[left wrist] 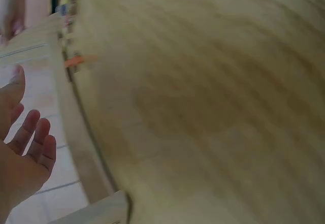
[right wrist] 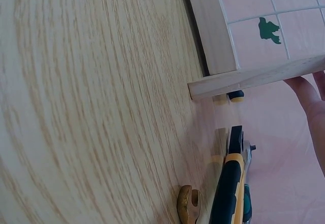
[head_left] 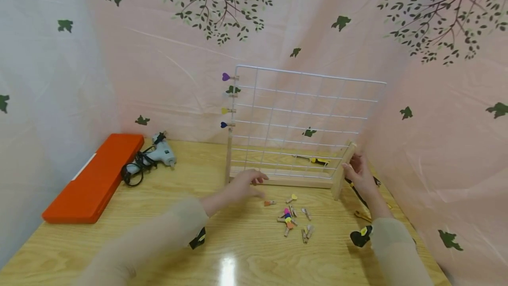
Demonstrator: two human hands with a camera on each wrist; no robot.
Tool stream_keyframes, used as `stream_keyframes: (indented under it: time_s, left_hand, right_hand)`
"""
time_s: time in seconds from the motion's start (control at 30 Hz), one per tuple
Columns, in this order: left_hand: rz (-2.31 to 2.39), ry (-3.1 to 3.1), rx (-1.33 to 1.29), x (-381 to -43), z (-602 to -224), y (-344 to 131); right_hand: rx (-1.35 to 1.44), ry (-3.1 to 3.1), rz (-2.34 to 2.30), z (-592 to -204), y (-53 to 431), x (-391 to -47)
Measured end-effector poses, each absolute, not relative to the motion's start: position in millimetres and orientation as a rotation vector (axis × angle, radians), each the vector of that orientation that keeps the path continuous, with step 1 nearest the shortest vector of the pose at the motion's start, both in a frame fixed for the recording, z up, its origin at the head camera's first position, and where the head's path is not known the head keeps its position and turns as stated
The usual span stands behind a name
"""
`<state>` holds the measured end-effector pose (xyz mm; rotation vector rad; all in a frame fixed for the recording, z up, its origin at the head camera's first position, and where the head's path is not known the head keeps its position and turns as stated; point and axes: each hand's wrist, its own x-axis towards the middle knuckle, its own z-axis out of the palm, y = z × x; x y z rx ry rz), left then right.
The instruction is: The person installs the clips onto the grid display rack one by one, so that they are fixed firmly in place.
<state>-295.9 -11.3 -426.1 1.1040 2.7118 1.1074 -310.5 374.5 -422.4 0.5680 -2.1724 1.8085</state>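
Observation:
A white wire grid rack (head_left: 299, 115) stands in a wooden base before the backdrop. Small clothespins with coloured hearts are clipped along its left edge, among them a purple-heart clothespin (head_left: 226, 77) and a dark-blue-heart clothespin (head_left: 224, 125). My right hand (head_left: 363, 179) grips the rack's right wooden post (head_left: 343, 171), thumb on its outer side. My left hand (head_left: 240, 186) hovers by the lower rail with loosely bent, spread fingers and holds nothing; the left wrist view shows its palm (left wrist: 23, 170). Several loose clothespins (head_left: 287, 218) lie in front of the rack, one an orange clothespin (left wrist: 75, 60).
An orange case (head_left: 93, 180) and a grey glue gun (head_left: 160, 152) with black cord lie at the left. Behind the grid is a yellow-black screwdriver (head_left: 317, 161). Right of the rack lie a wrench (right wrist: 188, 206), pliers (right wrist: 228, 183) and a tape measure (head_left: 360, 236).

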Motion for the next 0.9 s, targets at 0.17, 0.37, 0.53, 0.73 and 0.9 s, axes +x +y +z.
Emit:
stream_keyframes:
  time_s: [0.17,0.37,0.53,0.73,0.9]
  left_hand:
    - [1.025,2.648,1.115,-295.0,-448.9,1.0]
    - [1.007,2.668,1.126,-294.8,-459.3,7.6]
    - [1.007,2.694,1.147,-295.7,-462.7,8.4]
    - [1.121,2.651,1.097,-293.4,-452.1,3.8]
    - [1.151,2.652,1.051,-289.5,-419.7,-4.1]
  right_hand:
    - [0.572,-2.183,1.797,-420.6,373.3,-308.2]
    - [0.567,-2.169,1.825,-419.6,373.0,-307.4]
    - [0.580,-2.151,1.828,-421.1,374.1,-309.6]
    - [0.577,-2.166,1.818,-420.2,372.9,-309.3]
    - [0.591,-2.177,1.811,-420.6,373.0,-309.2]
